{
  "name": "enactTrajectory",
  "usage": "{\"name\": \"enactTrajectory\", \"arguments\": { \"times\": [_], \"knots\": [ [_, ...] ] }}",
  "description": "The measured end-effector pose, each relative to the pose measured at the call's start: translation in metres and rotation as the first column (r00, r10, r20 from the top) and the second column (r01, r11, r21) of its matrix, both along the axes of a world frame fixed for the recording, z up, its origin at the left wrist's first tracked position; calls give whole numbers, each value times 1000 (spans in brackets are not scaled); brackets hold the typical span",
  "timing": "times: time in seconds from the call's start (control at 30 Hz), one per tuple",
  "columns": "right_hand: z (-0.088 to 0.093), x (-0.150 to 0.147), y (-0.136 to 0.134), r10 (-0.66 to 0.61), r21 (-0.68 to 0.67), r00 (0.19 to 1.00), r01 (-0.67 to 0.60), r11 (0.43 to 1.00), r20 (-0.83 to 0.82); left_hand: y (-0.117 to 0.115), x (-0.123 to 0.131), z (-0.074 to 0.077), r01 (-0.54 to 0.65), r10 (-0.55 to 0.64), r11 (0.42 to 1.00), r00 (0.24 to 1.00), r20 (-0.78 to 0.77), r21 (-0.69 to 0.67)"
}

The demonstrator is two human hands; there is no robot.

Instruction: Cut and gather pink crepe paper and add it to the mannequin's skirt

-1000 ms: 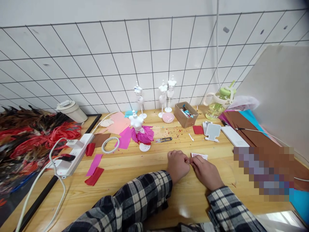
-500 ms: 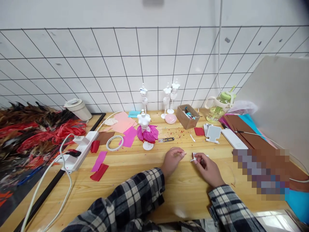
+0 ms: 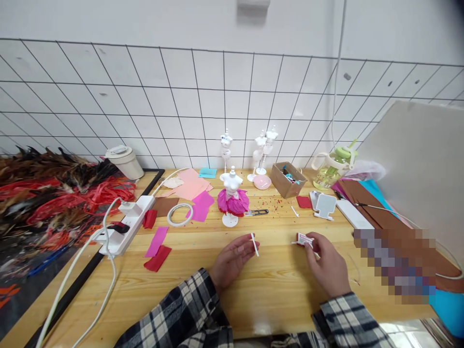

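Observation:
My left hand (image 3: 235,257) is turned partly palm up over the front of the table, a thin white strip (image 3: 254,244) held at its fingertips. Across from it, my right hand (image 3: 328,263) pinches a small white packet with dark red print (image 3: 303,239); a short white end pokes out from the packet's left side. Behind the hands stands a small white dress-form mannequin (image 3: 232,182) on a round base, wearing a ruffled magenta skirt (image 3: 234,203). Thread snips (image 3: 258,212) lie beside the skirt.
At left are a roll of tape (image 3: 180,215), magenta paper (image 3: 157,241), red pieces (image 3: 157,258) and a power strip (image 3: 132,229) with cables. A cardboard box (image 3: 288,181), pink dish (image 3: 262,182), phone stand (image 3: 324,205) and drink bottle (image 3: 333,166) stand behind and right.
My hands have moved farther apart. My left hand has turned palm up, showing the white strip, and my right hand has shifted right with the packet. The camera view has shifted.

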State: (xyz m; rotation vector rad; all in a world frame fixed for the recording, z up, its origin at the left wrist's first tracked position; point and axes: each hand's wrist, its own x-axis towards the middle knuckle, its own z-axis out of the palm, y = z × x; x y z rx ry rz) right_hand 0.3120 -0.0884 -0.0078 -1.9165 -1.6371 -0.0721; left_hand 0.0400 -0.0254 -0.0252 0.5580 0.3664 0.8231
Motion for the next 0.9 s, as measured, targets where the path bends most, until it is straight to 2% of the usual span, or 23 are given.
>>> {"name": "enactTrajectory", "arguments": {
  "times": [0.07,0.17,0.23,0.37,0.5,0.67,0.9],
  "knots": [
    [2,-24,-5,124,118,987,-135,984,98,4,-10,0,8,-7,1000,999,41,-26],
    [5,-66,4,413,131,870,-458,879,270,10,-22,0,3,1,999,996,94,-50],
    [8,-92,21,471,141,824,-531,835,314,13,-28,0,-15,20,999,992,122,-45],
    [6,-125,58,537,203,788,-604,771,302,16,-41,0,-87,93,995,987,133,-51],
    [-6,-136,72,584,248,768,-638,729,261,16,-49,2,-131,136,990,986,98,-57],
    [-14,-129,68,564,264,805,-593,761,182,17,-47,3,-102,105,994,989,99,-37],
    [-10,-124,64,564,296,823,-557,776,70,16,-43,3,-92,92,996,995,31,-7]
  ]
}}
